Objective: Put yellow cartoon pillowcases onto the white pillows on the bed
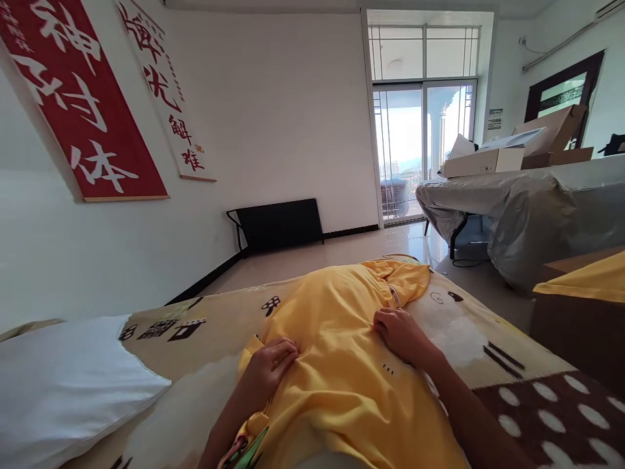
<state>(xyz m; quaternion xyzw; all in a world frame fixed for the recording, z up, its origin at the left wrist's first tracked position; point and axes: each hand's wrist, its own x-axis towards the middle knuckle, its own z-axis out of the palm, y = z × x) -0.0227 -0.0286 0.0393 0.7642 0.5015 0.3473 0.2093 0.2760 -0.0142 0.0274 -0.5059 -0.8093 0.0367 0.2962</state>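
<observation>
A large yellow cloth (pixel 336 326) lies bunched and draped over the bed in front of me, its near part reaching toward my body. I cannot tell whether it is a cover or a garment. On its left side my left hand (pixel 273 365) is closed, fingertips pinching the fabric. My right hand (pixel 403 332) has its fingers curled into the cloth's right side, near a gathered fold. A patterned patch with green and pink shows at the cloth's lower left edge. Underneath is a beige bedspread (pixel 205 352) with dark brown prints.
A white pillow (pixel 73 384) lies at the left. To the right, a cardboard box (pixel 576 326) has yellow fabric over its top. Beyond stands a plastic-covered table (pixel 527 202) with open boxes. A black folded panel (pixel 280 225) leans by the wall.
</observation>
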